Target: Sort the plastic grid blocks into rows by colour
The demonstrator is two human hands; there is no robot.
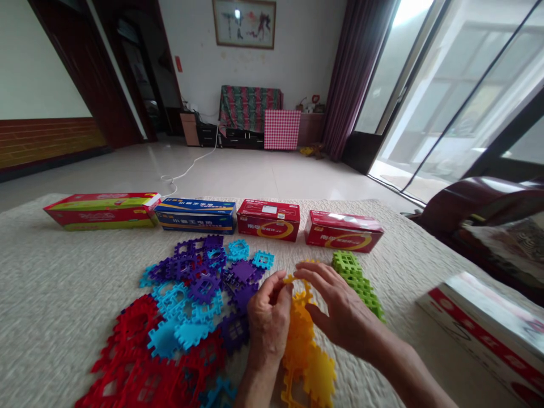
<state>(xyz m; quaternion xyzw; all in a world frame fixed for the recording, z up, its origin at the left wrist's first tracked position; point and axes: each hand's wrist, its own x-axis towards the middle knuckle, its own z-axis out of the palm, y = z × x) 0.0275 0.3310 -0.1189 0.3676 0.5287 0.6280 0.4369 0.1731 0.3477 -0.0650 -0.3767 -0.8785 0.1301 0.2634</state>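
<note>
A chain of yellow interlocking plastic tiles (306, 362) lies on the cloth-covered table in front of me. My left hand (268, 317) pinches the top yellow tile from the left, fingers closed on it. My right hand (340, 309) grips the same tile from the right with thumb and fingers. A row of green tiles (357, 280) lies just right of my right hand. Purple tiles (204, 263), blue tiles (178, 317) and red tiles (144, 362) lie in a pile to the left of my left hand.
Along the table's far side stand several boxes: a long red and green box (102, 211), a blue box (196, 215) and two red boxes (268, 220) (343, 230). A white and red box (488, 328) sits at the right edge. A dark sofa arm (476, 204) is beyond.
</note>
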